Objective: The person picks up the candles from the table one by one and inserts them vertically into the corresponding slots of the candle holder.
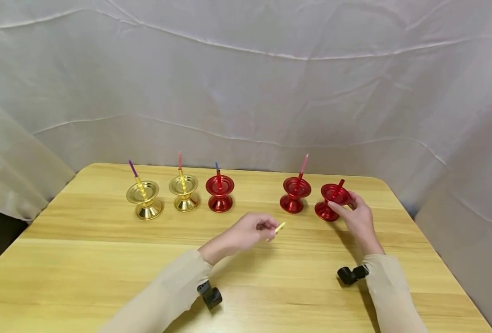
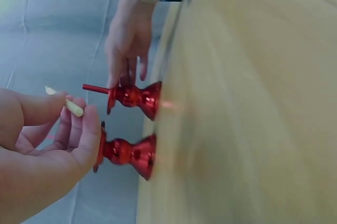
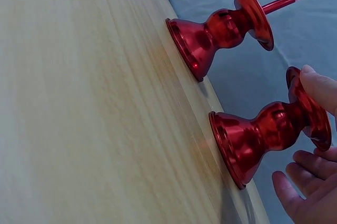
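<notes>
Between thumb and fingertips, my left hand [image 1: 247, 231] pinches a short, pale yellow candle [image 1: 281, 226] above the middle of the table. In the left wrist view the candle [image 2: 74, 108] slants, with both ends showing. My right hand [image 1: 360, 222] holds the dish of the rightmost red candle holder [image 1: 325, 211], thumb on the rim and fingers on the far side. That holder stands on the table, and its upright red tube [image 1: 339, 185] has no candle in it. Just left of it stands another red candle holder [image 1: 291, 204] with a pink candle [image 1: 304, 163] in its tube.
Further left in the row are a red holder [image 1: 220, 203] with a blue candle, a gold holder [image 1: 186, 202] with a pink candle, and a gold holder [image 1: 149, 210] with a purple candle. Grey-white cloth [image 1: 246, 92] hangs behind the wooden table [image 1: 83, 277].
</notes>
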